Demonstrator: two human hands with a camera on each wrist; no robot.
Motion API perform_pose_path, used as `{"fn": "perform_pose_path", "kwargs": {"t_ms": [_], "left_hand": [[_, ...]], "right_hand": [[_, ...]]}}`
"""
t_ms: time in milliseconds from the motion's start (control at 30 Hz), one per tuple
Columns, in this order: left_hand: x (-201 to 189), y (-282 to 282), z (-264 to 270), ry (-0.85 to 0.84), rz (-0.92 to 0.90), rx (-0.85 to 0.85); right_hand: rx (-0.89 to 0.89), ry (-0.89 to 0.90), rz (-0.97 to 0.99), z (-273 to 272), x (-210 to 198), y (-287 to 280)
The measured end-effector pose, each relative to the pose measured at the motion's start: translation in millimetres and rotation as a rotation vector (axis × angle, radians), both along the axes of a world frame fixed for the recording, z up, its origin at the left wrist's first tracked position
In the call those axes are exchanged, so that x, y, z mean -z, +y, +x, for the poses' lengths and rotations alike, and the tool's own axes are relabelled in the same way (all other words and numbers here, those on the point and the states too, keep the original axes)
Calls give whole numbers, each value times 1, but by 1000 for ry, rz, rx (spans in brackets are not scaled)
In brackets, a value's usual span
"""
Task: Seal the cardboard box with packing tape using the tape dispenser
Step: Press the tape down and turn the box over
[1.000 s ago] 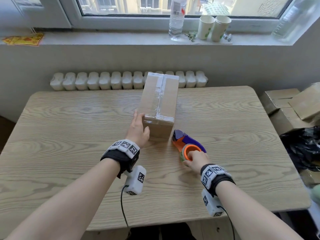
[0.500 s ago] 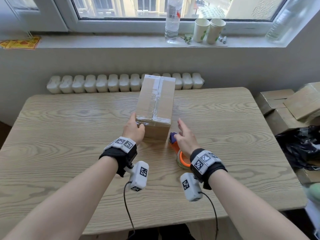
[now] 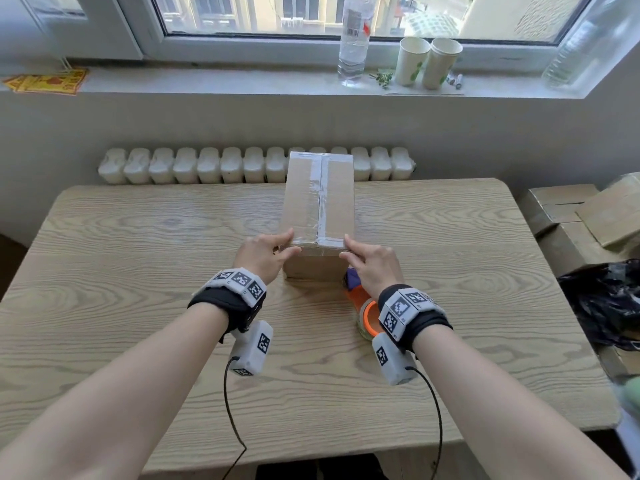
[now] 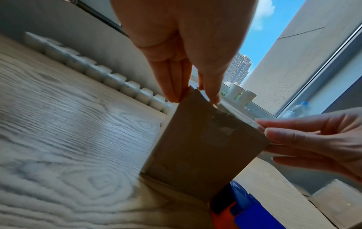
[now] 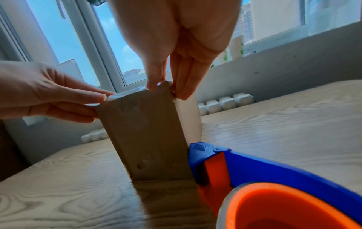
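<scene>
The cardboard box (image 3: 304, 202) stands on the wooden table (image 3: 138, 254), with clear tape along its top seam. My left hand (image 3: 292, 241) pinches the box's near left top corner, thumb on the near edge and fingers on the left side. My right hand (image 3: 346, 247) pinches the near right top corner the same way. The left wrist view shows my left hand (image 4: 192, 96) straddling that corner of the box (image 4: 201, 151). In the right wrist view my right hand (image 5: 166, 88) straddles its corner of the box (image 5: 149, 131). The blue and orange tape dispenser (image 3: 360, 306) lies under my right wrist, against the box.
A white radiator (image 3: 207, 164) runs behind the table's far edge. On the windowsill stand a water bottle (image 3: 353, 39) and two paper cups (image 3: 429, 62). Stacked cardboard boxes (image 3: 581, 216) and a black bag (image 3: 606, 299) sit off the table's right side.
My right hand let go of the tape dispenser and moved up to the box's near right corner. My left hand shifted from the box's side to its near left top corner.
</scene>
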State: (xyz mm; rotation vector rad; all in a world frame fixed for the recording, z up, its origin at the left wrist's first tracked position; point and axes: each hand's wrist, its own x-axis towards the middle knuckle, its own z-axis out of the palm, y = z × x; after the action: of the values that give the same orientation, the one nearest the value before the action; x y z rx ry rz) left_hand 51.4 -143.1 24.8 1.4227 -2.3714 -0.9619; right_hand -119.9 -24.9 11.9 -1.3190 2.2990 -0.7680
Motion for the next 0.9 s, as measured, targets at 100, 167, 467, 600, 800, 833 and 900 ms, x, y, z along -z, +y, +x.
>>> {"fn": "perform_pose_path", "kwargs": {"t_ms": [100, 167, 467, 600, 800, 833, 900], "left_hand": [[3, -4, 0, 14, -34, -18], [4, -4, -2, 2, -77, -22], [1, -10, 2, -39, -93, 14], [3, -10, 0, -102, -142, 67], [-1, -7, 0, -129, -142, 98], [-4, -7, 0, -115, -132, 97], [-10, -8, 1, -119, -120, 118]], "right_hand": [[-4, 97, 13, -1, 0, -4], [-16, 159, 34, 0, -1, -6], [-117, 344, -71, 10, 9, -7], [-415, 441, -151, 23, 23, -24], [-478, 408, -40, 25, 26, -24], [-489, 375, -11, 24, 19, -24], [-418, 331, -40, 17, 7, -21]]}}
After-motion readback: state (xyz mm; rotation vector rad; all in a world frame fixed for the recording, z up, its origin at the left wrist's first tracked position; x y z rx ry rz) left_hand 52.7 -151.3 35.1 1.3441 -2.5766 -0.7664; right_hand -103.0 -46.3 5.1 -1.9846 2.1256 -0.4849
